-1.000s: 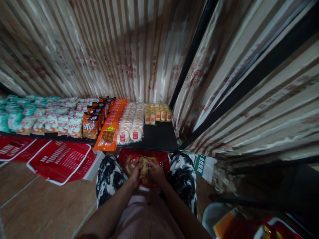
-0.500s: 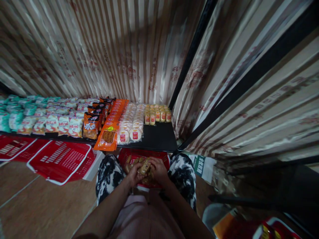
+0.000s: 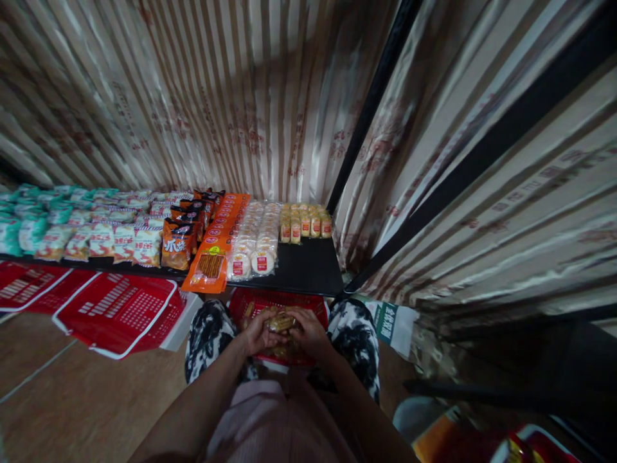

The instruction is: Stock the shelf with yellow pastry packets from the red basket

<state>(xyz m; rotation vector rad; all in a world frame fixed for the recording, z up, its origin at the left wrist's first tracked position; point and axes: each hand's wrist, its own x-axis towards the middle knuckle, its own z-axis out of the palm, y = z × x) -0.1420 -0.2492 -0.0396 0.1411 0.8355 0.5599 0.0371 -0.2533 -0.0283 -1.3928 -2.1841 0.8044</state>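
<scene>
Between my knees stands a red basket (image 3: 315, 303) with several small wrapped snacks inside. Over it, my left hand (image 3: 260, 332) and my right hand (image 3: 307, 330) are curled around a small bunch of yellowish-brown wrapped snacks (image 3: 282, 321). The left palm is turned up under the bunch, and the right fingers close over its right side. How many packs are held cannot be made out. Just ahead on the black shelf (image 3: 308, 267), short rows of yellow wrapped snacks (image 3: 305, 223) stand at the back right, beside rows of round white packaged crackers (image 3: 254, 247).
Farther left on the shelf are an orange snack bag (image 3: 212, 257), black-and-orange bags (image 3: 178, 241), white bags (image 3: 116, 241) and teal bags (image 3: 31, 225). Red baskets (image 3: 120, 308) lie below on the left. A black post (image 3: 369, 116) and striped curtain (image 3: 216, 96) rise behind.
My left hand has shifted slightly left and its palm has turned up more. The snacks between my hands have been turned and now lie more level. The shelf goods have not moved.
</scene>
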